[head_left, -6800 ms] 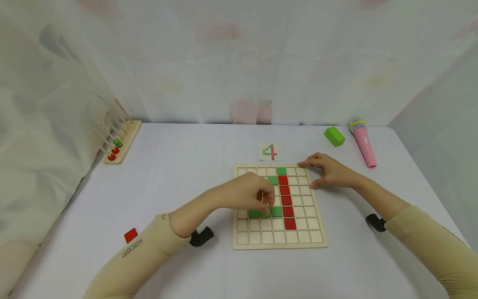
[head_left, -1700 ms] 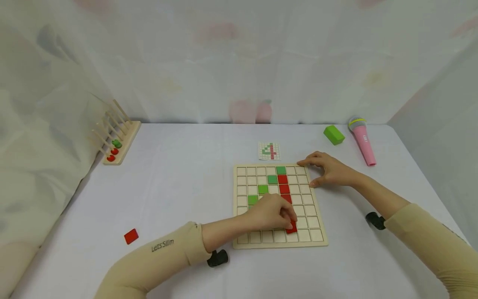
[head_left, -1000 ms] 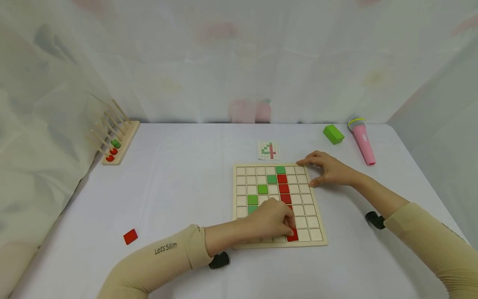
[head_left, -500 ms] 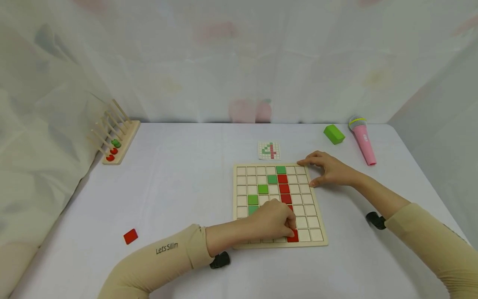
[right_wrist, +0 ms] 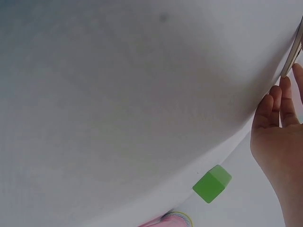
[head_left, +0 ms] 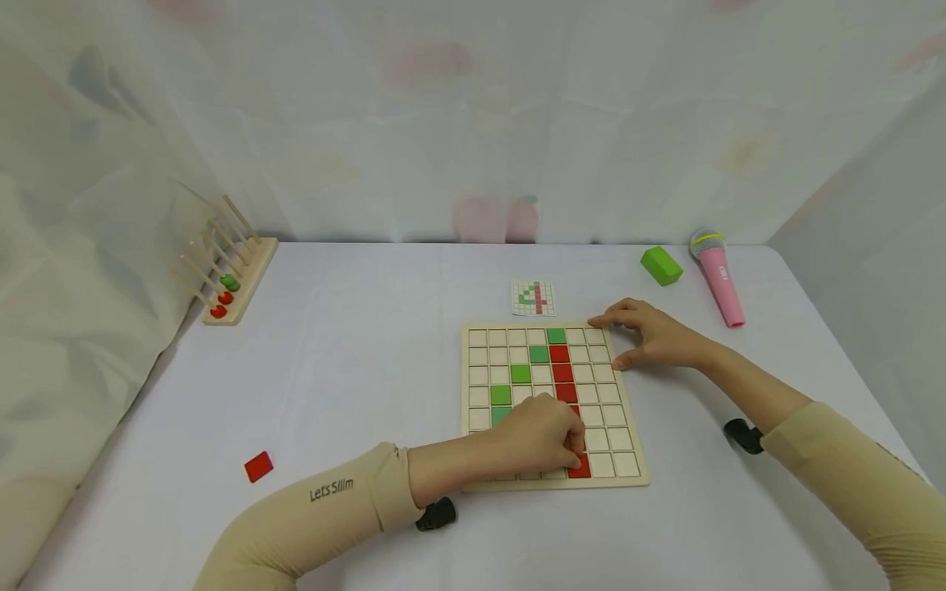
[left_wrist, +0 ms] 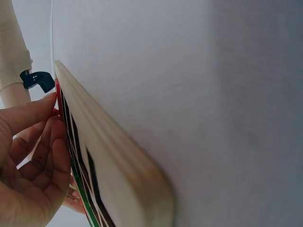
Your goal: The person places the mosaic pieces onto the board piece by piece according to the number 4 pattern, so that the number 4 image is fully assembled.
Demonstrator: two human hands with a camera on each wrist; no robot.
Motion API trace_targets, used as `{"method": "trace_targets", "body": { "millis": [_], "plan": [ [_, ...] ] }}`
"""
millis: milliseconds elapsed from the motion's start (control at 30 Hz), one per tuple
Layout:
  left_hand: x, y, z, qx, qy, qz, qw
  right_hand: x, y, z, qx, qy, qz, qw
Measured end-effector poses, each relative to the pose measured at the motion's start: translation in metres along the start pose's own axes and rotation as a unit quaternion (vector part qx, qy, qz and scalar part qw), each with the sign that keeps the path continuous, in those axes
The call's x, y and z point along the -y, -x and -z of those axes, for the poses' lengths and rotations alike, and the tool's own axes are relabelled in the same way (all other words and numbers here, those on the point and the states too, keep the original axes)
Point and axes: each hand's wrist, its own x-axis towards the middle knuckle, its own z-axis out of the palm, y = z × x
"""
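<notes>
A square wooden grid board (head_left: 636, 483) lies on the table, with green tiles (head_left: 521, 374) in a stepped diagonal and a column of red tiles (head_left: 563, 373). My left hand (head_left: 535, 435) reaches over its lower part, thumb and curled fingers pinching a red tile (head_left: 580, 466) at the bottom row. In the left wrist view the thumb meets that red tile's edge (left_wrist: 58, 94). Part of the lower rows is hidden under this hand. At the board's upper right corner, my right hand (head_left: 654, 335) touches the edges with relaxed fingers, thumb on the right side.
A small pattern card (head_left: 532, 299) sits behind the board. One loose red tile (head_left: 259, 467) lies at the left. Farther back are a peg rack (head_left: 247, 279) with red and green beads, a green block (head_left: 661, 266) and a pink toy microphone (head_left: 720, 283).
My left hand has moved from the green tiles down to the bottom row with a red tile. That tile, tilted earlier, now lies straight. My right hand has stayed at the corner.
</notes>
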Motion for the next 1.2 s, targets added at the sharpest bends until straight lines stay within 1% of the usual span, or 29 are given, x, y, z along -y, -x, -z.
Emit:
{"method": "trace_targets", "body": {
  "millis": [133, 267, 400, 533, 733, 933, 1033, 1200],
  "plan": [
    [-0.001, 0.001, 0.001, 0.002, -0.008, -0.006, 0.9999, 0.0, 0.0, 0.0, 0.001, 0.001, -0.001, 1.0],
    [-0.001, 0.003, 0.007, -0.001, -0.009, -0.013, 0.9999, -0.001, 0.0, -0.001, 0.001, 0.003, -0.004, 1.0],
    [-0.001, 0.006, 0.021, -0.014, 0.005, -0.019, 0.9997, -0.002, 0.0, -0.001, -0.001, 0.007, 0.0, 1.0],
    [0.001, 0.013, 0.042, -0.032, 0.018, -0.021, 0.9991, -0.003, -0.001, -0.001, -0.001, 0.01, 0.003, 0.9999],
    [0.009, 0.029, 0.07, -0.038, 0.049, -0.016, 0.9979, -0.004, -0.001, -0.001, -0.001, 0.009, 0.001, 1.0],
    [0.024, 0.048, 0.088, -0.038, 0.061, -0.007, 0.9974, -0.003, 0.0, 0.0, 0.003, 0.011, -0.004, 0.9999],
    [0.033, 0.059, 0.096, -0.036, 0.069, 0.005, 0.9969, -0.002, 0.0, 0.001, 0.004, 0.009, -0.003, 0.9999],
    [0.05, 0.079, 0.108, -0.038, 0.079, 0.035, 0.9955, -0.002, -0.001, 0.0, 0.004, 0.007, -0.001, 1.0]
  ]
}}
